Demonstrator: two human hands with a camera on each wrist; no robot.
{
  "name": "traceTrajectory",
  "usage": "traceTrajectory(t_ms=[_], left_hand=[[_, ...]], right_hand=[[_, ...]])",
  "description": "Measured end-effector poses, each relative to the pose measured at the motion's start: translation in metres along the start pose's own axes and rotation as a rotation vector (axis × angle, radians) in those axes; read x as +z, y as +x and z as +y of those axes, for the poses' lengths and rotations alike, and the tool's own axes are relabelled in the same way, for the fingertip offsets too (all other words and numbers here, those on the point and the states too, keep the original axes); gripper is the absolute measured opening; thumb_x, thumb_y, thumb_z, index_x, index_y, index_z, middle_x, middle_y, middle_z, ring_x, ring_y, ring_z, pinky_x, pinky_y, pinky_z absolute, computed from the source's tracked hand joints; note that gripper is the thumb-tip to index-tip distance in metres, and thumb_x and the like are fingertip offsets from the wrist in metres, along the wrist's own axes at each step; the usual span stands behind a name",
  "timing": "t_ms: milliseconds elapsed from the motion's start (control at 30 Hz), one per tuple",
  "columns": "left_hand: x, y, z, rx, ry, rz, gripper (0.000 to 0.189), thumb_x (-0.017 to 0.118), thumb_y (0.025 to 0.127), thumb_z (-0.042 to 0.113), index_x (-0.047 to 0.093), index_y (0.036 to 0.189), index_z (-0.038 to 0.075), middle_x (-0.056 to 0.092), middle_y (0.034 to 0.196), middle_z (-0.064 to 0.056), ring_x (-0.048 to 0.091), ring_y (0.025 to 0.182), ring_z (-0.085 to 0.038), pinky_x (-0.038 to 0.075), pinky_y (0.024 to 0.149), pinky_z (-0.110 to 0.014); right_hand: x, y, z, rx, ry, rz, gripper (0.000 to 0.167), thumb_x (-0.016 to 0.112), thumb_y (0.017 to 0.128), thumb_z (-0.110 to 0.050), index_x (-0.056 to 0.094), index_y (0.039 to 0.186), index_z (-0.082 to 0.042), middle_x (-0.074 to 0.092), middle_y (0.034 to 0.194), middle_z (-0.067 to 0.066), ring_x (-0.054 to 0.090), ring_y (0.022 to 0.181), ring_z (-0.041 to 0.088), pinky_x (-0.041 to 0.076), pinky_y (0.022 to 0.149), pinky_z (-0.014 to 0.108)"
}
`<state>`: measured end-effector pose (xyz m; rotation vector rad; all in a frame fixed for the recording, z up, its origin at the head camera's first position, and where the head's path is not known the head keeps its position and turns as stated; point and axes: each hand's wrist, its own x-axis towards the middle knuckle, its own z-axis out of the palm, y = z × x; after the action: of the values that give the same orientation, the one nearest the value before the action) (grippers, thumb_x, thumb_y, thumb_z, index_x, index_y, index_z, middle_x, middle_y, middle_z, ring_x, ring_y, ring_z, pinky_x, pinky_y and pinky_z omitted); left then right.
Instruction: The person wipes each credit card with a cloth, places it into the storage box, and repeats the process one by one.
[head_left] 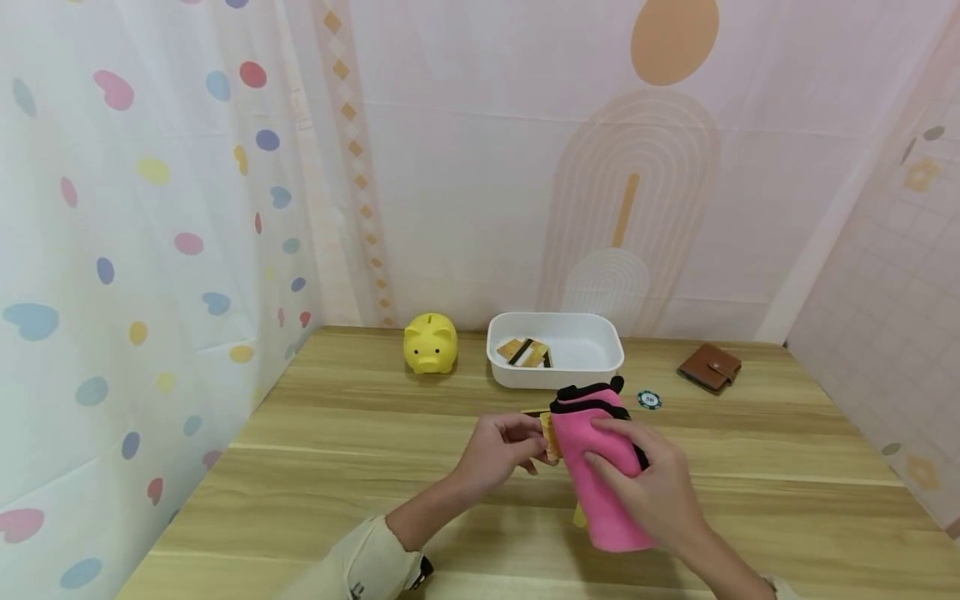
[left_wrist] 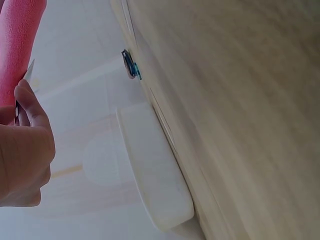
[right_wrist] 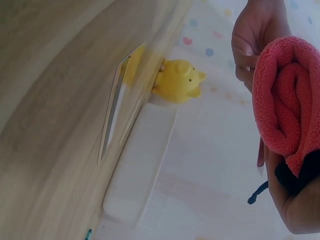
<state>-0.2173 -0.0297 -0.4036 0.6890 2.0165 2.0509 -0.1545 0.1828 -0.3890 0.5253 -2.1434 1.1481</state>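
In the head view my right hand [head_left: 660, 483] grips a folded pink fuzzy cloth [head_left: 603, 475] with black edging, thumb and fingers on its near face. My left hand [head_left: 498, 454] pinches a small gold card [head_left: 551, 437] at the cloth's left edge. The cloth hides the rest of that card. Seen from the right wrist, the pink cloth [right_wrist: 280, 105] shows its rolled layers and a dark cord [right_wrist: 257, 192] hanging from the black trim. The left wrist view has the left hand's [left_wrist: 25, 150] fingertips right against the pink cloth [left_wrist: 17, 45].
Behind the hands stands a white bin [head_left: 555, 379] with several gold cards [head_left: 528, 352] in it. Left of it sits a yellow piggy bank [head_left: 430, 343]. A poker chip [head_left: 649, 400] and a brown wallet [head_left: 708, 368] lie to the right. Another card [right_wrist: 117, 100] lies flat on the wooden table.
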Motion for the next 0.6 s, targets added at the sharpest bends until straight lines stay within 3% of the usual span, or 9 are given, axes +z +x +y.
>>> traceTrajectory(t_ms=[600], left_hand=[[0.0044,-0.0009,-0.0003,0.009,0.001,0.007,0.018,0.063,0.091,-0.002,0.069,0.106,-0.010,0.072,0.088,-0.018,0.069,0.072,-0.014,0.056,0.058,-0.024]], right_hand=[[0.0083,-0.0013,0.0000,-0.084,0.029,-0.005,0.045,0.087,0.070,0.001,0.072,0.110,-0.016,0.072,0.104,0.001,0.065,0.086,0.008,0.051,0.065,0.015]])
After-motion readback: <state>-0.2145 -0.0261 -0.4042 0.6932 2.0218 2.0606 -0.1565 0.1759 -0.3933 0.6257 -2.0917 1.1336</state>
